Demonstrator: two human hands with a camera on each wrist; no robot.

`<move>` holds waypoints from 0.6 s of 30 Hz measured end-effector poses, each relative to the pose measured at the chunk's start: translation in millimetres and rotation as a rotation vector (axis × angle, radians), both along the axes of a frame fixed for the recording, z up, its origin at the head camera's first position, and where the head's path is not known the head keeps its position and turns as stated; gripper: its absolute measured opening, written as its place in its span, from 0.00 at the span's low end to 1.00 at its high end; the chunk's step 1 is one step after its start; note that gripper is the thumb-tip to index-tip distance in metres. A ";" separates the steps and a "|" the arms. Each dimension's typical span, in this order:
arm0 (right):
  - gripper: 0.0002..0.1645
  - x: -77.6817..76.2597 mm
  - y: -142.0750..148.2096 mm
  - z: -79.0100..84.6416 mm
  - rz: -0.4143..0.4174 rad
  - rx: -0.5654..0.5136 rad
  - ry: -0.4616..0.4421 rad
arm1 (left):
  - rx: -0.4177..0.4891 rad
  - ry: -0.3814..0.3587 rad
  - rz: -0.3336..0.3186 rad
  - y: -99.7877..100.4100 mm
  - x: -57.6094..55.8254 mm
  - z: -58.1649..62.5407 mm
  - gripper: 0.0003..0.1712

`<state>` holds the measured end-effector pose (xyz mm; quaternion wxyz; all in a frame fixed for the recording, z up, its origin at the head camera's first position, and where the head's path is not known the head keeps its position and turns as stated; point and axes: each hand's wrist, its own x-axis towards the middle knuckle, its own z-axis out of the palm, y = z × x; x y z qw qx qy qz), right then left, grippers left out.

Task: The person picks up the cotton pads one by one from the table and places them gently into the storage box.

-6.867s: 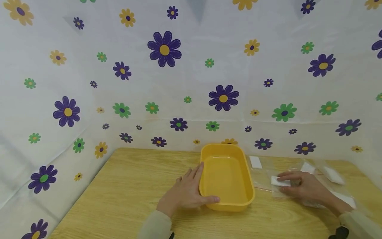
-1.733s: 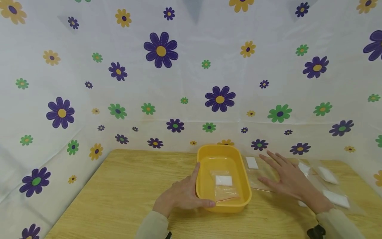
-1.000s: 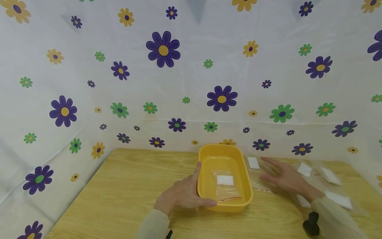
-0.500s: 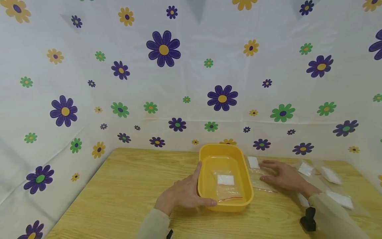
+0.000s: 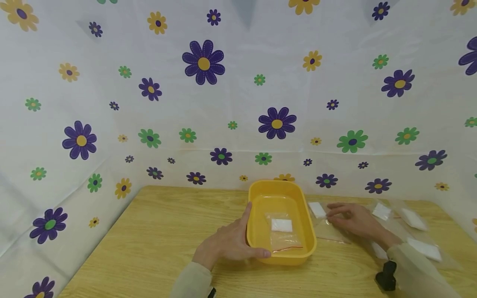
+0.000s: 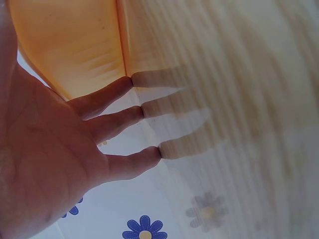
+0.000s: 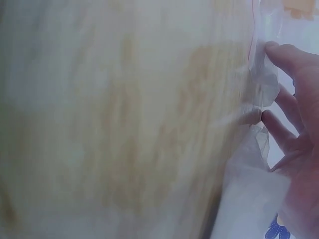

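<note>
A yellow plastic basin (image 5: 309, 231) stands at the middle of the table. Inside it lies a clear zip bag (image 5: 285, 240) with a white block and a red seal line. My left hand (image 5: 227, 242) rests against the basin's near left corner, thumb over the rim. Its other fingers are straight, fingertips on the wood in the left wrist view. Right of the basin, my right hand (image 5: 354, 219) pinches another clear zip bag (image 5: 328, 231) holding a white block (image 5: 317, 210). In the right wrist view, that plastic (image 7: 266, 82) wrinkles up between thumb and fingers.
Several more clear bags with white contents lie on the right, including a white block (image 5: 425, 249) and a white pack (image 5: 413, 218). One white piece (image 5: 379, 250) is partly under the right forearm. A flowered cloth (image 5: 231, 82) hangs behind the wooden table (image 5: 156, 231).
Earlier the right hand held a bag, which now lies in the basin. The right hand then lowered to another bag, which has turned and shifted slightly. The left hand stays at the basin.
</note>
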<state>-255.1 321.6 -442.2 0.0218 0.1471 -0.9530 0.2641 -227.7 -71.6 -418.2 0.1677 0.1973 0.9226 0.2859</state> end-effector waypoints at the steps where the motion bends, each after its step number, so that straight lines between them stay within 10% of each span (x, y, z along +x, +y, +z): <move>1: 0.09 0.4 0.3 -0.1 0.007 -0.004 0.008 | -0.002 0.000 0.000 -0.1 0.0 -0.2 0.78; 18: 0.11 11.8 13.1 20.4 -0.059 -0.091 0.072 | 0.011 -0.008 0.004 -0.2 0.5 -0.4 0.78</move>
